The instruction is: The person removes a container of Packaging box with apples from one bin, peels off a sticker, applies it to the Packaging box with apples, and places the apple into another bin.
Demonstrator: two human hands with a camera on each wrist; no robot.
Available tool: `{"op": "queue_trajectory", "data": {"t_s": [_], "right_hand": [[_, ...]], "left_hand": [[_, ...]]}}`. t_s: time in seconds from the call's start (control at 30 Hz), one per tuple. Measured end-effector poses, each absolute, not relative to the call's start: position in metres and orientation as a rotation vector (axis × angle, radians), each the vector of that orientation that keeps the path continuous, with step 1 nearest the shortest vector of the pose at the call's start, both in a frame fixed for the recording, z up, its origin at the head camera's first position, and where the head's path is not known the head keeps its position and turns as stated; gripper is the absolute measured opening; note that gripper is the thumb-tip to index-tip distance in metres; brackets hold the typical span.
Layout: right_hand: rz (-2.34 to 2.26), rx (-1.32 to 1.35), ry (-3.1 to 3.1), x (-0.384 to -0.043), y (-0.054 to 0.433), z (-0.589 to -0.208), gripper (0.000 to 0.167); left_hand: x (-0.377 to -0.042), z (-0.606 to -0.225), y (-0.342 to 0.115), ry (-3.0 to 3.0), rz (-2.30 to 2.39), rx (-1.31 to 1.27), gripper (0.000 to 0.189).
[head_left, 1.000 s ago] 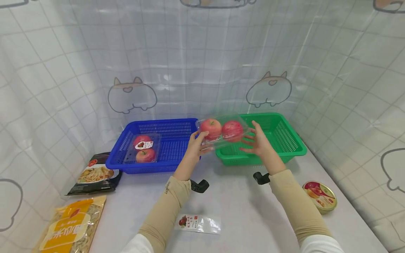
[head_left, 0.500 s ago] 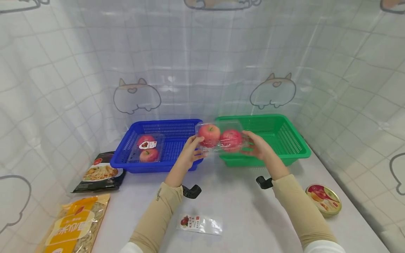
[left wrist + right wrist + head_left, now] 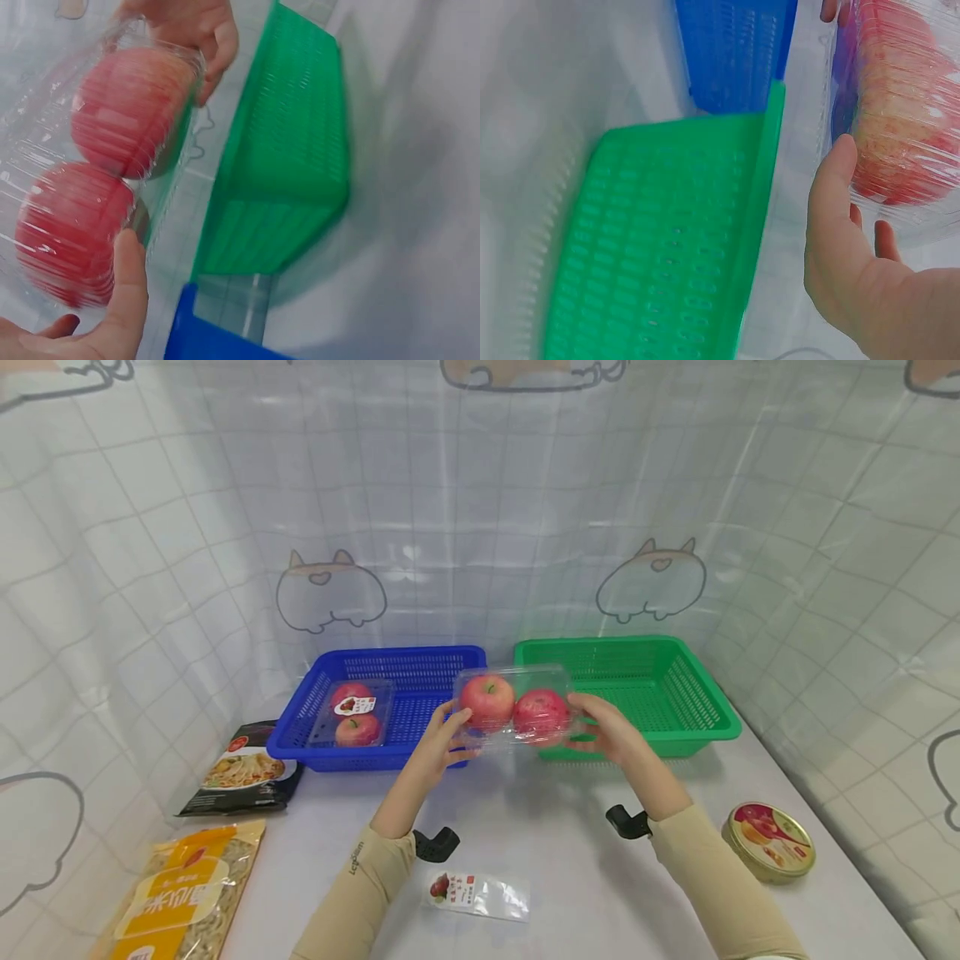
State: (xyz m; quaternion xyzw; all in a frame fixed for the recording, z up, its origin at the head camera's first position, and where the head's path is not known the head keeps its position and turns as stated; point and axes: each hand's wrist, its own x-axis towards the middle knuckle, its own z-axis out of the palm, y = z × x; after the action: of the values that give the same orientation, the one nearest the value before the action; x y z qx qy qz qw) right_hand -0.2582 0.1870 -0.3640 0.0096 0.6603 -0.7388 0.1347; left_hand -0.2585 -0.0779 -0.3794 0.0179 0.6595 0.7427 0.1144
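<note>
A clear plastic apple box [image 3: 514,703] holding two red apples is up in the air before the gap between the two baskets. My left hand [image 3: 437,747] grips its left end, thumb over the near edge. At the other end my right hand [image 3: 606,731] holds it with thumb and fingers. In the left wrist view the box lies slanted, with the left thumb [image 3: 129,277] along its side. The right wrist view shows my right hand [image 3: 855,247] at the box's end; part of its fingers is hidden behind the plastic.
A blue basket [image 3: 408,756] contains another labelled apple box [image 3: 356,717]. Right of it stands a green basket [image 3: 630,693]. A black noodle packet [image 3: 243,770] and yellow bag [image 3: 180,893] lie left, a round tin [image 3: 768,842] right, a label strip [image 3: 480,896] in front.
The box has come lower and nearer, slightly left, with both hands. My right hand, fingers spread at its end earlier, has closed in on that end.
</note>
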Motion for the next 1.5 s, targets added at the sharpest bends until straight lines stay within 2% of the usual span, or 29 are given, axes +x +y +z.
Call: {"op": "queue_trajectory", "data": {"t_s": [0.2,0.73,0.9,1.1,1.5], "right_hand": [[-2.135,-0.005,1.864,-0.243,0.183,-0.371,0.059],[-2.046,-0.069,1.783,-0.199,0.176,-0.389,0.054],[-2.016,-0.061,1.798,-0.187,0.174,-0.402,0.056],[-1.990,-0.050,1.803,-0.179,0.171,-0.420,0.059],[-2.024,0.051,1.796,-0.187,0.163,-0.445,0.057]], "left_hand": [[-0.242,-0.386,-0.090,1.965,2.112,0.109,0.063],[-0.191,-0.387,-0.130,1.984,1.710,0.346,0.058],[-0.180,-0.398,-0.137,1.969,1.656,0.331,0.065],[-0.175,-0.417,-0.139,1.947,1.651,0.325,0.070],[-0.184,-0.440,-0.141,2.046,1.625,0.289,0.074]]}}
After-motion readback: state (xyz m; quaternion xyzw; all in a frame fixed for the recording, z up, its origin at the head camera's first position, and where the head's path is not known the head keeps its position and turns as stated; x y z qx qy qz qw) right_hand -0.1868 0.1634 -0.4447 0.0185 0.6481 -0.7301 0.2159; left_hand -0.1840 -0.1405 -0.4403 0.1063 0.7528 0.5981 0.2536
